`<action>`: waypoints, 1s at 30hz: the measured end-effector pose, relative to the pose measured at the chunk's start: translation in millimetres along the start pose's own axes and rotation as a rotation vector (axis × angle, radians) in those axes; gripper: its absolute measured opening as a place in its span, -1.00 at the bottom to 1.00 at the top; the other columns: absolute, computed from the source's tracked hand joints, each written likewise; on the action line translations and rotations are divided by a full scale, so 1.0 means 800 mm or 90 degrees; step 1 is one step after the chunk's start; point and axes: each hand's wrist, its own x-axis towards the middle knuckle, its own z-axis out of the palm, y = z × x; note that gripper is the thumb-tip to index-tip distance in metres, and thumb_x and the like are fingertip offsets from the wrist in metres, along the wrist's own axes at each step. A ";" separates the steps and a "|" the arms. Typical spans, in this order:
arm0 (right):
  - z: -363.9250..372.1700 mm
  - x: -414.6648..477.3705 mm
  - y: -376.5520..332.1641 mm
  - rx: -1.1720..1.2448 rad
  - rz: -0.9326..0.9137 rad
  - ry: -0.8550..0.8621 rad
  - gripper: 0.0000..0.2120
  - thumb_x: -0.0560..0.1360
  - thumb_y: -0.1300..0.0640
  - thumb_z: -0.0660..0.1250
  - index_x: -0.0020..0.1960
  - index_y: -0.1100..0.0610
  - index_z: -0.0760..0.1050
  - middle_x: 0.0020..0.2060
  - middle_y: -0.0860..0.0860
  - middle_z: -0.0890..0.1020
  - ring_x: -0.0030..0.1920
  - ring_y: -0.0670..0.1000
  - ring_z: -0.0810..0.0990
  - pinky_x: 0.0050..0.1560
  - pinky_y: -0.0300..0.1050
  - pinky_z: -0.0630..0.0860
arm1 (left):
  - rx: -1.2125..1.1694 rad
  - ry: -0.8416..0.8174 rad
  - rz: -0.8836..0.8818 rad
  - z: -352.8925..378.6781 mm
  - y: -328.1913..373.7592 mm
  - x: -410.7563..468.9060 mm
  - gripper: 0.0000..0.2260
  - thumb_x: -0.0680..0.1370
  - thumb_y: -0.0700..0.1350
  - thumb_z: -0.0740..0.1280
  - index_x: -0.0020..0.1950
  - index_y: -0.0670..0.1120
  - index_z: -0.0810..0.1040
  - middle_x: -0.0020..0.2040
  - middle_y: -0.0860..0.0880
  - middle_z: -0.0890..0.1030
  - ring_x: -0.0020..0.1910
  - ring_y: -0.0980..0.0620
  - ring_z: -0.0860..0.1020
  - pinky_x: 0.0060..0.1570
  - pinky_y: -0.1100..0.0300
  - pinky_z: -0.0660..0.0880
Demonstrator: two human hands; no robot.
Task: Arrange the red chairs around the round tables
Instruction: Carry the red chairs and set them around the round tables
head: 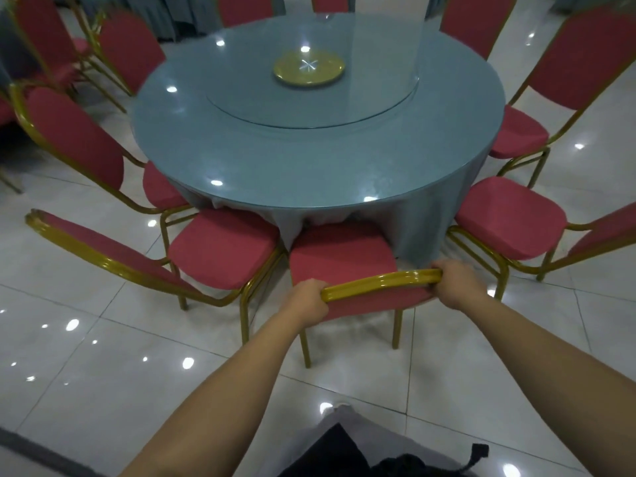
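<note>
A red chair with a gold frame stands right in front of me, its seat pushed partly under the grey-blue cloth of the round table. My left hand grips the left end of the chair's gold top rail. My right hand grips the right end of the same rail. Both arms reach forward from the bottom of the view. Several other red chairs ring the table, one close on the left and one close on the right.
A glass turntable with a yellow-gold centre disc lies on the table. More red chairs and draped tables stand at the back left. Glossy white floor tiles spread around me.
</note>
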 end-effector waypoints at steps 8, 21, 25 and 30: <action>-0.015 -0.001 0.001 -0.116 0.019 0.032 -0.87 0.50 0.14 0.38 -0.17 -0.04 0.49 -0.21 -0.03 0.57 -0.10 0.08 0.58 0.05 0.12 0.51 | 0.009 -0.015 0.035 0.010 0.011 0.013 -0.66 0.42 -0.21 0.26 0.04 0.16 0.64 -0.10 0.01 0.65 -0.05 -0.12 0.62 -0.11 0.06 0.56; -0.021 0.030 0.038 -0.078 -0.061 0.009 -0.83 0.47 0.27 0.33 -0.21 0.03 0.57 -0.26 -0.01 0.58 -0.10 0.11 0.59 -0.11 -0.10 0.37 | 0.016 -0.009 -0.005 0.019 0.031 0.034 -0.57 0.43 -0.21 0.27 0.18 0.20 0.60 0.03 0.04 0.63 0.02 -0.08 0.60 -0.12 0.13 0.50; -0.034 0.052 0.036 -0.030 -0.111 -0.057 -0.87 0.42 0.20 0.37 -0.14 -0.03 0.58 -0.11 0.00 0.62 0.08 0.14 0.58 0.10 -0.05 0.42 | 0.009 0.019 -0.056 0.009 0.043 0.041 -0.55 0.46 -0.24 0.29 0.29 0.11 0.56 0.09 -0.04 0.65 0.11 -0.11 0.59 0.07 0.02 0.55; -0.049 0.041 0.107 0.083 -0.153 -0.109 -0.09 0.30 -0.10 0.58 0.54 -0.13 0.23 0.47 0.03 0.31 0.46 0.14 0.26 0.42 0.09 0.33 | 0.128 -0.021 -0.053 0.022 0.122 0.035 -0.21 0.42 -0.04 0.39 0.57 0.17 0.11 0.40 -0.03 0.44 0.40 -0.15 0.36 0.41 -0.16 0.24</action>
